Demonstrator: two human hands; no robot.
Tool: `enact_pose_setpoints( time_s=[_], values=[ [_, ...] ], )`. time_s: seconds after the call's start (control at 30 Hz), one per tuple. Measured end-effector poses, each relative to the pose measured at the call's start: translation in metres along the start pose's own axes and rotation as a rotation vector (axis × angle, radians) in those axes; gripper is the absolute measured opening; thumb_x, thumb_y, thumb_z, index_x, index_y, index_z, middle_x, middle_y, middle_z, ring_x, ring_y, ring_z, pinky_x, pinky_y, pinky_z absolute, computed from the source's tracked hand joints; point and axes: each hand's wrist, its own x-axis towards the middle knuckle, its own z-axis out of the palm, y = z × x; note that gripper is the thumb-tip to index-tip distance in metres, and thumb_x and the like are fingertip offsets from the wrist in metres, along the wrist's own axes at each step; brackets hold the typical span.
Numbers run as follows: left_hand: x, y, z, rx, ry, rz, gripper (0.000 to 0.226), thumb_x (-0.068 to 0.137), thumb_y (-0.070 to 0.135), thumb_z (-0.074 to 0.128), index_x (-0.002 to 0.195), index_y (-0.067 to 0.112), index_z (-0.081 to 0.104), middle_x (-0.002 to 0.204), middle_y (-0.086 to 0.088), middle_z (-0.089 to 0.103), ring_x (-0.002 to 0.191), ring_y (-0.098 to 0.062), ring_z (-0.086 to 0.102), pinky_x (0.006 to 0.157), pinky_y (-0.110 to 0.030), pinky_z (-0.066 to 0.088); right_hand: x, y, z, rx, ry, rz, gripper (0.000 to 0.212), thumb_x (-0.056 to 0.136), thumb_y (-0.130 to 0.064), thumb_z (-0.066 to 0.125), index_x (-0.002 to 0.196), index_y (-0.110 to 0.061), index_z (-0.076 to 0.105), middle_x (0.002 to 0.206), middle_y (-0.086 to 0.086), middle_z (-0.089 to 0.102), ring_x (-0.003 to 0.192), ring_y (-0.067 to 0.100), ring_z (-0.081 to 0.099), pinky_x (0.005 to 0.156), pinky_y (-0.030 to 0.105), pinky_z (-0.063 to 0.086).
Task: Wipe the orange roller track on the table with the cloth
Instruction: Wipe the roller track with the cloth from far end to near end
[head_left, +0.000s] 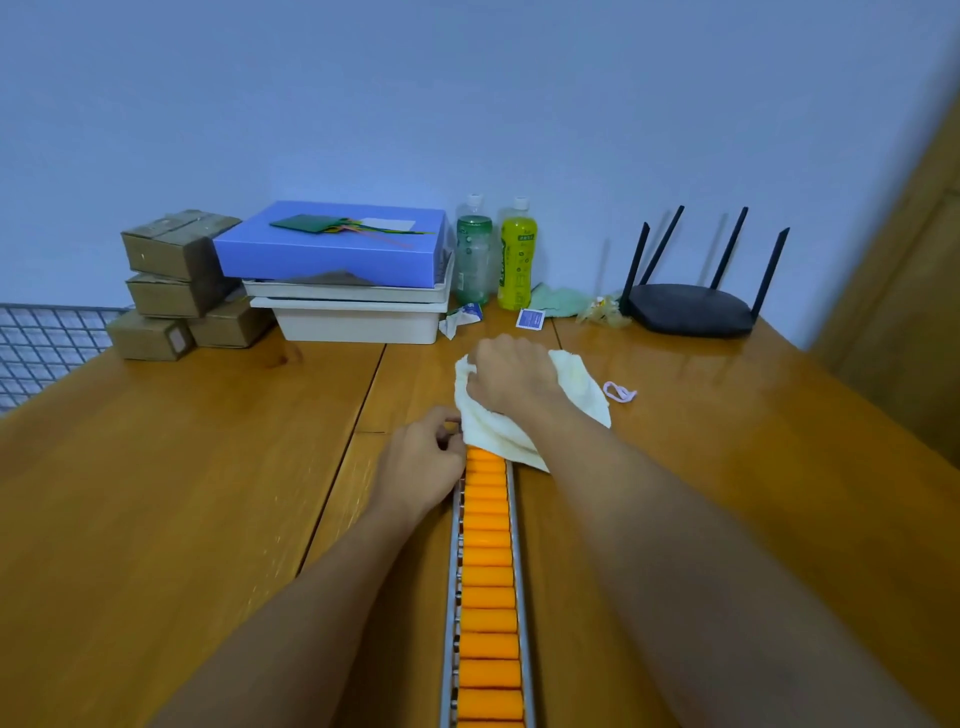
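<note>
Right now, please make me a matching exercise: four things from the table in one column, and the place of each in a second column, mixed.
Things:
1. cloth
2. left hand
3. router
4. blue box

Places:
A. on the stacked white trays
B. under the right hand, at the far end of the orange roller track
C. far right, by the wall
D. at the track's left rail

Pairs: 1-B, 2-D, 3-C, 4-A

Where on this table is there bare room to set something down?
Bare wood left of the track, in front of the cardboard boxes; also right of the track, in front of the router. The back edge is crowded: trays, bottles, wrappers.
</note>
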Motion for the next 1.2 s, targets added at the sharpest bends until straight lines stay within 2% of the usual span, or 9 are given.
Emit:
enact_pose_setpoints(
  time_s=[0.2, 0.37, 0.53, 0.6, 0.77, 0.93, 1.0, 1.1, 1.2],
  values=[
    [-0.002, 0.003, -0.002, -0.016, 0.005, -0.017, 0.025, 0.100, 0.021, 0.058, 0.124, 0.027, 0.065, 0.078, 0.007, 0.067, 0.067, -0.013, 0.065, 0.055, -0.032, 0.049, -0.007, 0.012, 0.000, -0.006, -0.002, 0.030, 0.036, 0.095, -0.032, 0.055, 0.128, -0.019, 0.064, 0.114, 0.008, 0.066, 0.101, 0.031, 0.064, 0.069, 0.032, 0.039],
    [0.000, 0.002, -0.001, -0.028, 0.000, -0.023, 0.024, 0.100, 0.021, 0.058, 0.122, 0.028, 0.064, 0.079, 0.008, 0.067, 0.065, -0.010, 0.063, 0.054, -0.026, 0.045, -0.017, 0.033, -0.002, -0.005, -0.030, 0.061, 0.036, 0.095, -0.032, 0.053, 0.128, -0.020, 0.065, 0.114, 0.006, 0.067, 0.098, 0.029, 0.065, 0.068, 0.032, 0.041],
    [0.001, 0.003, -0.002, -0.047, -0.009, -0.036, 0.022, 0.100, 0.022, 0.060, 0.119, 0.030, 0.063, 0.082, 0.006, 0.069, 0.075, -0.013, 0.067, 0.067, -0.040, 0.059, -0.030, 0.051, -0.011, -0.018, -0.023, 0.094, 0.034, 0.096, -0.033, 0.052, 0.124, -0.020, 0.067, 0.108, 0.006, 0.068, 0.092, 0.029, 0.065, 0.066, 0.031, 0.043],
    [0.001, 0.002, -0.003, -0.053, -0.007, -0.044, 0.023, 0.099, 0.022, 0.061, 0.121, 0.029, 0.063, 0.085, 0.006, 0.069, 0.076, -0.013, 0.067, 0.068, -0.041, 0.059, -0.031, 0.053, -0.022, -0.014, 0.031, 0.095, 0.036, 0.097, -0.037, 0.051, 0.125, -0.022, 0.067, 0.111, 0.007, 0.068, 0.096, 0.030, 0.066, 0.069, 0.033, 0.045],
    [0.000, 0.004, -0.006, -0.062, -0.010, -0.087, 0.025, 0.098, 0.023, 0.061, 0.122, 0.029, 0.063, 0.094, 0.009, 0.069, 0.082, -0.011, 0.066, 0.074, -0.039, 0.059, -0.032, 0.021, -0.051, 0.058, 0.080, 0.005, 0.037, 0.094, -0.035, 0.054, 0.127, -0.025, 0.067, 0.121, 0.007, 0.067, 0.107, 0.034, 0.064, 0.079, 0.037, 0.048],
    [0.000, 0.004, -0.005, -0.054, -0.004, -0.088, 0.027, 0.096, 0.023, 0.060, 0.123, 0.024, 0.065, 0.093, 0.006, 0.071, 0.080, -0.014, 0.065, 0.062, -0.032, 0.048, -0.041, -0.014, -0.035, 0.041, -0.008, -0.046, 0.037, 0.093, -0.033, 0.056, 0.126, -0.022, 0.066, 0.116, 0.007, 0.066, 0.103, 0.031, 0.064, 0.072, 0.034, 0.041],
    [0.000, 0.004, -0.005, -0.059, 0.001, -0.090, 0.027, 0.096, 0.021, 0.060, 0.123, 0.021, 0.065, 0.089, 0.004, 0.071, 0.079, -0.016, 0.066, 0.062, -0.036, 0.051, -0.044, -0.014, -0.027, 0.042, -0.031, -0.037, 0.035, 0.094, -0.033, 0.057, 0.125, -0.019, 0.066, 0.113, 0.007, 0.066, 0.101, 0.030, 0.064, 0.070, 0.033, 0.040],
    [0.001, 0.005, -0.005, -0.055, 0.009, -0.087, 0.025, 0.096, 0.020, 0.061, 0.119, 0.021, 0.066, 0.084, 0.001, 0.070, 0.077, -0.018, 0.066, 0.071, -0.047, 0.056, -0.048, -0.012, -0.022, 0.043, -0.021, -0.032, 0.032, 0.093, -0.033, 0.057, 0.119, -0.016, 0.067, 0.109, 0.007, 0.067, 0.096, 0.029, 0.064, 0.068, 0.033, 0.038],
    [0.001, 0.004, -0.005, -0.063, 0.014, -0.083, 0.024, 0.096, 0.022, 0.063, 0.119, 0.022, 0.067, 0.086, 0.003, 0.070, 0.077, -0.016, 0.067, 0.074, -0.047, 0.059, -0.053, -0.010, -0.024, 0.002, -0.019, -0.055, 0.031, 0.093, -0.035, 0.058, 0.118, -0.017, 0.067, 0.108, 0.006, 0.067, 0.097, 0.028, 0.064, 0.068, 0.033, 0.038]
  ],
)
